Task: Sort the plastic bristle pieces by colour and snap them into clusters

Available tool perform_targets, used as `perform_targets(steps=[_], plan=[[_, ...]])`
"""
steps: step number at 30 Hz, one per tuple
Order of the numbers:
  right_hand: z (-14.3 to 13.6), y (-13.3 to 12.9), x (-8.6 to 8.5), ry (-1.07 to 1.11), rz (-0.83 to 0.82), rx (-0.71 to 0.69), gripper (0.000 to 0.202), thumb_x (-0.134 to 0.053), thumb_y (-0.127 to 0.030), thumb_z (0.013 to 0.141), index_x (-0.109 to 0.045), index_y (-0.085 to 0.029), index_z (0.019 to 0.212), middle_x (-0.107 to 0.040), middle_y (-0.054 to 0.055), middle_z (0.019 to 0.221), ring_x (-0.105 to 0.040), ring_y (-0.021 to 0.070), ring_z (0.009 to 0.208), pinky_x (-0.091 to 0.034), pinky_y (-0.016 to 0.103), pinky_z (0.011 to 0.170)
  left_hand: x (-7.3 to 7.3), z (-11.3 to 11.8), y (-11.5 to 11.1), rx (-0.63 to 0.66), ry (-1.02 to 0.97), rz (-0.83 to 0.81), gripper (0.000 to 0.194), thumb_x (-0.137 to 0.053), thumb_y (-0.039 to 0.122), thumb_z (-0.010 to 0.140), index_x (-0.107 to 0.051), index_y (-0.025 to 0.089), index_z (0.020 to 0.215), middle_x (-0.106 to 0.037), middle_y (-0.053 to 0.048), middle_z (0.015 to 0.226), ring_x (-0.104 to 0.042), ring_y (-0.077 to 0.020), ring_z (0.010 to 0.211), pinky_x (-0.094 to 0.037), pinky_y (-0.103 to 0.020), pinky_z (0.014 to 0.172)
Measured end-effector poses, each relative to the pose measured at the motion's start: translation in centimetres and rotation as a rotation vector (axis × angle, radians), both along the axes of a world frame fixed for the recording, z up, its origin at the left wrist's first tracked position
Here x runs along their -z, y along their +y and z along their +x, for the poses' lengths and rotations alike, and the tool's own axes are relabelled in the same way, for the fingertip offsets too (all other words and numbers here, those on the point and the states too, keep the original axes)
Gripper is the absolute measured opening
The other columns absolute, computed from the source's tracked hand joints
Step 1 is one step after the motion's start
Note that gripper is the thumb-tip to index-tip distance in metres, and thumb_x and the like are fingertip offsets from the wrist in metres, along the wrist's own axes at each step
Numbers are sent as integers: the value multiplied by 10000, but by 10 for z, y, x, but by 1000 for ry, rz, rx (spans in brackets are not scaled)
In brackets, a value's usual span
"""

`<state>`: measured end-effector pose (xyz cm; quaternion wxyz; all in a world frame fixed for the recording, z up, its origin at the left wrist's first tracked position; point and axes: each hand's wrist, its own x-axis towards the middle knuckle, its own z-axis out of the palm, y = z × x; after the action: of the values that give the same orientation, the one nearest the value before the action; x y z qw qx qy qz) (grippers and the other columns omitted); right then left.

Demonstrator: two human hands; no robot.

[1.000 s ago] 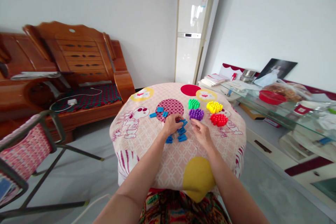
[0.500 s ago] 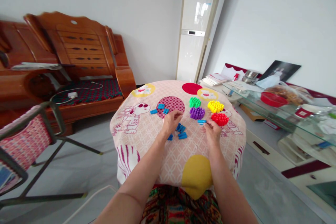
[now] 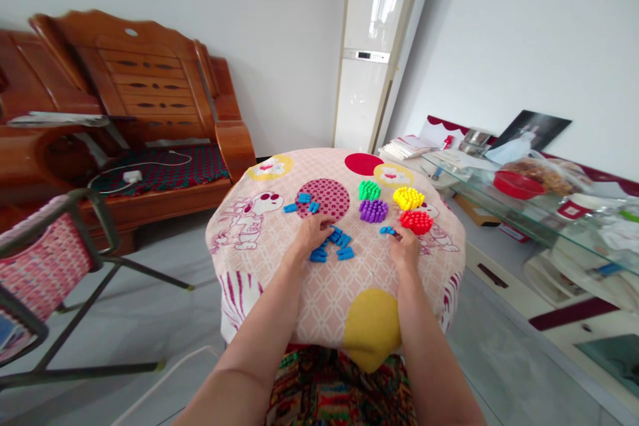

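Observation:
My left hand is over the scattered blue pieces at mid-table, its fingertips touching or just above one of them. My right hand pinches some small blue pieces in front of the coloured groups. Beyond it stand tight groups of upright pegs: green, purple, yellow and red. More blue pieces lie on the pink checked circle of the cloth.
The round table has a patterned cloth. A wooden bench is at the back left, a folding chair at the left. On the right, a glass shelf holds a red bowl and papers.
My left hand has moved left and down toward the blue pieces. The blue pieces at my right fingertips have turned and now look like a small upright cluster.

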<state>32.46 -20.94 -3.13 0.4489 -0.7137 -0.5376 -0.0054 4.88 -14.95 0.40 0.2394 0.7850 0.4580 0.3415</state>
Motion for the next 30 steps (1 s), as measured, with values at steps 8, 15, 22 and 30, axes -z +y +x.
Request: perform_targets(steps=[8,15,22,30], plan=[[-1,1,0,23,-47,0,264,-578,-314,708,-750,-171,848,-731,90,797,-630,231,747,-484,359,764,-19,19,-10,55,-106,51,185,-579,212,805,-684,184,954,-721,-31,888,-656,-162,804,-525,-276,775],[-2,-3,1,128,36,-42,293,-573,-351,723,-760,-194,887,-760,81,840,-662,237,743,-504,366,762,-30,92,-13,296,-5,73,287,-565,59,720,-713,184,931,-728,-35,924,-648,-145,798,-514,-263,812],[-1,-5,-4,160,14,-42,324,-560,-378,752,-771,-167,879,-764,117,876,-677,260,791,-510,388,787,-5,128,-15,224,38,147,330,-511,20,710,-667,154,968,-702,-71,965,-630,-180,888,-497,-282,836],[0,-6,-5,114,32,-26,405,-483,-417,804,-781,-166,913,-762,118,883,-651,256,789,-492,369,781,6,129,-18,169,-11,63,308,-580,64,718,-609,175,1003,-679,-47,929,-614,-165,828,-496,-281,807]])
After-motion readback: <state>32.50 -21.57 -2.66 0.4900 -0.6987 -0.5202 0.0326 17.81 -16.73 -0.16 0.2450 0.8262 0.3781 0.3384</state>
